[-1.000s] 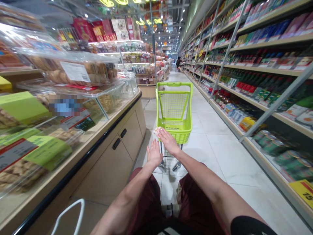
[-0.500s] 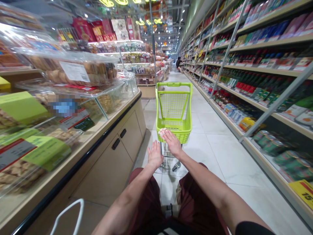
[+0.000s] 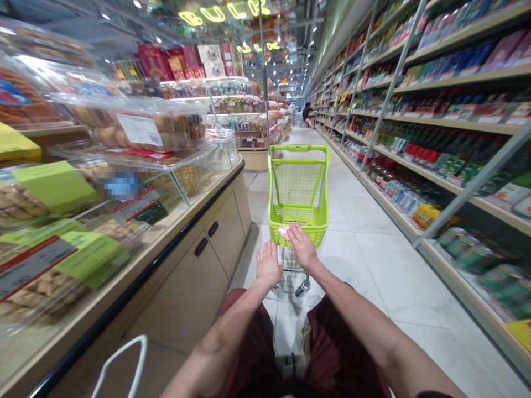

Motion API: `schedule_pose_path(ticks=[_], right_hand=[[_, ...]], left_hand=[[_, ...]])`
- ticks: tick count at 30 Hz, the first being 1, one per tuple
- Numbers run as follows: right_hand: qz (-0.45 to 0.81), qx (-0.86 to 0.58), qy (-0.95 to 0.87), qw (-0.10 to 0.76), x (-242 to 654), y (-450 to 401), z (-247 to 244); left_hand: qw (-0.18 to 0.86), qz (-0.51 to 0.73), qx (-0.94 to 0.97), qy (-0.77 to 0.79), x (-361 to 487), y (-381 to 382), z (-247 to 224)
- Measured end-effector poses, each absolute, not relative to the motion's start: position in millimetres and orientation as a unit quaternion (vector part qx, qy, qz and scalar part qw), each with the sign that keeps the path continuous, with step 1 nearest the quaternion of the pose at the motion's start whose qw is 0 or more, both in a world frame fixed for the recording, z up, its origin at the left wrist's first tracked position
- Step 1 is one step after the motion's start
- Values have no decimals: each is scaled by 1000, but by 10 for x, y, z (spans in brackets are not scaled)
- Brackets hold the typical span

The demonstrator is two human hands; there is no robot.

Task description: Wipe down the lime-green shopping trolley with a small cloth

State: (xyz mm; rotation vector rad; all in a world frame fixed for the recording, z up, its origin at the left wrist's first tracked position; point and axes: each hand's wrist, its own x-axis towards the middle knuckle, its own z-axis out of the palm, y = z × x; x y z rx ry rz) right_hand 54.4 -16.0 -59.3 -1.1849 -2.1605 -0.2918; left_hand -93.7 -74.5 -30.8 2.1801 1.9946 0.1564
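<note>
A small lime-green shopping cart (image 3: 298,190) stands just ahead of me on the tiled floor, its wire basket seeming to hold nothing large. My right hand (image 3: 302,249) lies flat against the basket's rear rim. At its fingertips is a small pale item (image 3: 283,232), too blurred to name. I cannot tell if the hand grips it. My left hand (image 3: 268,265) is raised with fingers apart, holding nothing, just behind the basket and close to the cart's frame.
A glass bulk-food counter (image 3: 136,132) with beige cabinets runs along the left. Long shelves of bottles and cans (image 3: 440,149) line the right. A person (image 3: 307,113) crouches far down the aisle. A white wire loop (image 3: 124,365) rises at lower left.
The view has tipped upward and shifted, bringing the neon sign into sight. The cart and both hands sit lower and slightly further right. The hands keep their positions relative to the cart.
</note>
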Motion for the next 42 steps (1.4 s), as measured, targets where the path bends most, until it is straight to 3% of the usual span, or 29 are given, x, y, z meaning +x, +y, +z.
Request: schedule_pose_path(ticks=[9,16,24,30,42], right_hand=[[-90,-481,-839,237,872,-361,-1031],[-140,-466,-804,343,925,-259,-542],[-89,-501,-819,265,1067,-405,-775],[-141,-515,-748,393,1344,-224,-254],[-65,-578,-739,341,1312,150,-448]], left_hand=[[80,62,739,666,-946,-737,-240],[98,52,745,658,-775,-698,-283],[68,66,762,641,-765,-603,-244],[11,83,763,641,-793,-283,-44],[7,13,789,614,-894,3,132]])
